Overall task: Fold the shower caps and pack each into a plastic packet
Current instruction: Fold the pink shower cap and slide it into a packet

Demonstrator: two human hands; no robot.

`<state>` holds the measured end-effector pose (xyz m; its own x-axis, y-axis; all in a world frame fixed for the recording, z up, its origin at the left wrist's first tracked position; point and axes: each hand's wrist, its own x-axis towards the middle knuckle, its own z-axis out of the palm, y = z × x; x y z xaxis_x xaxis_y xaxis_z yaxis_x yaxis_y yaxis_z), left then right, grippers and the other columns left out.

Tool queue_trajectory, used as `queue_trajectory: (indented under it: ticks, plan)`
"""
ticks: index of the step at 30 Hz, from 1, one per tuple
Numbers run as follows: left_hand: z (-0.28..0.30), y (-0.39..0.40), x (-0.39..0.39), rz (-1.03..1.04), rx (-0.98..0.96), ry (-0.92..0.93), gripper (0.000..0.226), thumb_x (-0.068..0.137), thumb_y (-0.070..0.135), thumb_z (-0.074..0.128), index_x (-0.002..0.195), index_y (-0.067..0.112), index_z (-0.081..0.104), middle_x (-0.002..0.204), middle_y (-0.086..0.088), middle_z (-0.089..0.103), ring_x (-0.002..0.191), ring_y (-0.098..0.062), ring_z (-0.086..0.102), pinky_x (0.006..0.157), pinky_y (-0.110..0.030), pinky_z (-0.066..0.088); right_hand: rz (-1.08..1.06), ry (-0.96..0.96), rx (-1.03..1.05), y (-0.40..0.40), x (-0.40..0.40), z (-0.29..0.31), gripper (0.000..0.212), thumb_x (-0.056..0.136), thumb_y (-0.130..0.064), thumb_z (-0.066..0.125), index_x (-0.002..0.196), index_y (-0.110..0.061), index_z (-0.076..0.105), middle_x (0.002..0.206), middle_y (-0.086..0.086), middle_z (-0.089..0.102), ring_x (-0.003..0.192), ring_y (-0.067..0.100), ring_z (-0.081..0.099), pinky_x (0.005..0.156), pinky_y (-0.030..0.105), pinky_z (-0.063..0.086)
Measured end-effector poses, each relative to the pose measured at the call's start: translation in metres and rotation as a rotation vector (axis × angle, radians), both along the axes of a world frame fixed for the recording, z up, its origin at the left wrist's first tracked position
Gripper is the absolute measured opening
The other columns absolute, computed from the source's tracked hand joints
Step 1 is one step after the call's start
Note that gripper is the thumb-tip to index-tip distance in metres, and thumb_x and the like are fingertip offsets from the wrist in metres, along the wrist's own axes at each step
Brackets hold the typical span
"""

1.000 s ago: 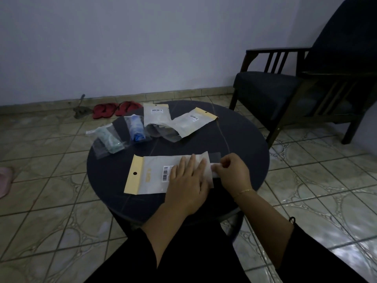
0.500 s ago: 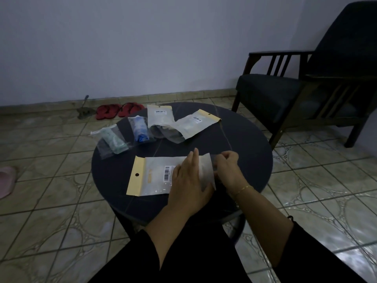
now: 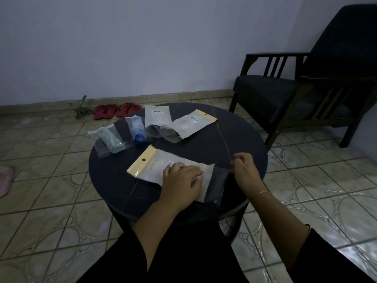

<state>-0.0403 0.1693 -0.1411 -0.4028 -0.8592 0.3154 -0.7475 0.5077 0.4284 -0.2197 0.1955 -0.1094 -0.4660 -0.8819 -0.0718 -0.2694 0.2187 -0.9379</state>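
**Sealing a packet at the near edge**

Dim tiled flooring surrounds a round dark tabletop (image 3: pixel 234 135), with an armchair (image 3: pixel 295 92) off its far right edge. Near the front edge lies a white plastic packet (image 3: pixel 161 168), its clear flap (image 3: pixel 217 182) pointing right. The left hand (image 3: pixel 180 181) presses flat on the packet, fingers fairly straight. The right hand (image 3: pixel 243 168) is curled, pinching what appears to be a thin strip at the flap; I cannot tell exactly what. Along the far edge sit two more white packets (image 3: pixel 157 117) (image 3: pixel 193 125), apparently filled, while a green shower cap (image 3: pixel 112 139) and a blue shower cap (image 3: pixel 137 129) in clear packets lie toward the far left edge. By my reading, this packet is being closed and most packing looks done. Open room remains at the tabletop's right side; the working packet sits close to the near edge.
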Motion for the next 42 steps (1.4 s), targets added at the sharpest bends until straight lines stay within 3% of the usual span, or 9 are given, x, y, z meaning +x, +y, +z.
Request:
queue_trajectory:
  ticks: [6,9,12,18,23,28,32,36,42]
  plan:
    - [0.013,0.000,0.026,-0.082,0.127,-0.026,0.036,0.083,0.026,0.062,0.115,0.043,0.061,0.141,0.015,0.032,0.134,-0.009,0.016,0.106,-0.030,0.012,0.445,0.377,0.084,0.008,-0.005,0.000,0.040,0.090,0.004,0.041,0.110,-0.024,0.061,0.101,-0.006,0.057,0.096,0.012,0.055,0.074,0.012,0.041]
    - [0.017,0.006,0.039,-0.052,0.127,0.038,0.027,0.084,0.031,0.066,0.107,0.044,0.062,0.122,0.019,0.036,0.116,-0.001,0.024,0.101,-0.030,0.018,0.675,0.523,0.113,0.010,0.000,0.001,0.051,0.088,0.006,0.045,0.122,-0.028,0.060,0.112,-0.005,0.051,0.106,0.012,0.052,0.098,0.023,0.042]
    - [0.013,0.010,0.053,-0.081,0.148,0.156,0.026,0.087,0.010,0.060,0.092,0.032,0.072,0.104,0.021,0.044,0.101,0.003,0.036,0.096,-0.021,0.029,0.736,0.596,0.140,0.011,0.000,-0.006,0.047,0.089,-0.005,0.055,0.120,-0.041,0.058,0.123,-0.002,0.047,0.117,0.020,0.045,0.108,0.037,0.037]
    - [0.004,0.019,0.082,-0.067,0.172,0.051,0.054,0.082,-0.013,0.042,0.105,0.025,0.072,0.110,0.020,0.045,0.104,-0.002,0.038,0.090,0.001,0.023,0.745,0.696,0.180,0.016,0.006,-0.003,0.035,0.087,-0.035,0.062,0.118,-0.050,0.055,0.130,-0.012,0.041,0.122,0.015,0.030,0.102,0.032,0.020]
    - [0.006,0.021,0.092,-0.108,0.200,0.025,0.039,0.092,0.006,0.055,0.118,0.033,0.063,0.112,0.027,0.043,0.107,-0.003,0.040,0.096,-0.018,0.033,0.653,0.752,0.093,0.025,0.015,-0.010,0.031,0.082,-0.053,0.061,0.113,-0.049,0.059,0.121,-0.015,0.045,0.116,0.011,0.031,0.090,0.029,0.019]
    - [0.002,0.018,0.091,-0.059,0.145,0.072,0.019,0.089,0.040,0.061,0.108,0.037,0.062,0.109,0.025,0.051,0.105,-0.004,0.045,0.095,-0.028,0.038,0.488,0.698,0.046,0.026,0.024,-0.014,0.010,0.091,-0.046,0.052,0.085,-0.041,0.058,0.110,-0.015,0.051,0.107,0.008,0.035,0.085,0.030,0.020]
    - [-0.002,0.020,0.084,0.002,0.053,0.136,0.040,0.078,0.063,0.052,0.101,0.034,0.066,0.108,0.022,0.050,0.103,-0.006,0.046,0.089,-0.029,0.039,0.446,0.672,0.065,0.024,0.027,-0.017,0.014,0.092,-0.047,0.049,0.085,-0.039,0.058,0.106,-0.017,0.049,0.105,0.007,0.034,0.085,0.030,0.019]
    - [-0.007,0.016,0.083,0.072,0.048,0.080,0.044,0.077,0.062,0.052,0.090,0.025,0.073,0.108,0.020,0.048,0.105,-0.009,0.044,0.094,-0.037,0.039,0.437,0.657,0.068,0.024,0.026,-0.019,0.024,0.095,-0.043,0.045,0.089,-0.029,0.064,0.103,-0.016,0.049,0.108,0.011,0.037,0.082,0.030,0.020]
    - [0.006,0.012,0.075,0.266,0.317,-0.033,0.016,0.087,0.053,0.056,0.082,0.040,0.064,0.113,0.024,0.041,0.123,-0.005,0.029,0.092,-0.028,0.015,0.381,0.749,0.106,0.022,0.033,-0.021,0.033,0.097,-0.044,0.040,0.092,-0.024,0.065,0.113,-0.010,0.053,0.109,0.015,0.039,0.082,0.030,0.022]
